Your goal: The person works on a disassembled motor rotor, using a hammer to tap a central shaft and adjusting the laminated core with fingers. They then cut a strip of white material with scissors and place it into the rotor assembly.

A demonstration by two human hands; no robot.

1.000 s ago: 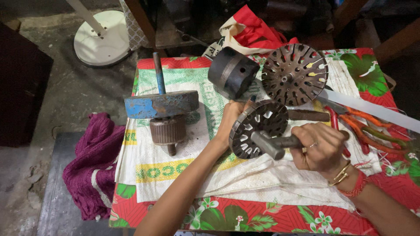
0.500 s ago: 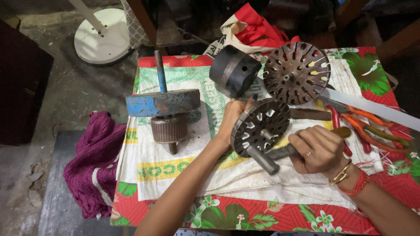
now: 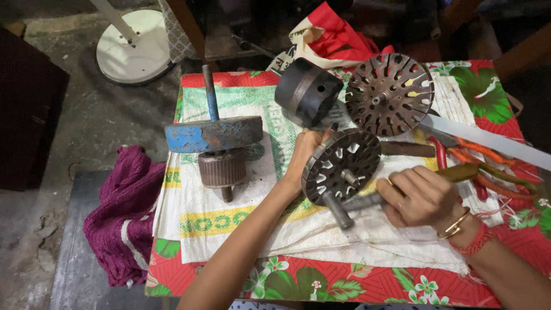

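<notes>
Rotor disc, slotted, dark metal, desk centre: held tilted on edge, shaft pointing toward 5 o'clock. Left hand clasps its rim from 9 o'clock. Right hand at 4 o'clock, nearer the shaft, closed on a hammer whose head touches the shaft. Second disc lies flat at 1 o'clock; black housing at 11; pliers at 3.
</notes>
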